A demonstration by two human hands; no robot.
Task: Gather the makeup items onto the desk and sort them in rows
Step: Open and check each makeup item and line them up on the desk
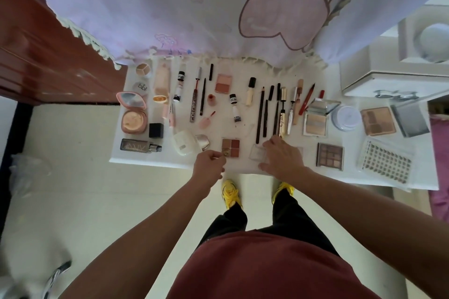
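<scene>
White desk seen from above in the head view, with makeup laid across it in rough rows. At the front edge, the left hand has its fingers curled, pinching a small gold item that is too small to identify. It touches the near corner of a four-pan palette. The right hand lies flat, fingers spread, pressing on a clear square case just beside that palette.

The step appears to be squaring the front row. It would go best by setting the gold item down gently, keeping the case steady, and lining both up with the brown eyeshadow palette towards the right.

Thin pencils end just behind the right hand and would likely roll if nudged. A white bottle crowds the left. A lilac cloth overhangs the back edge.
</scene>
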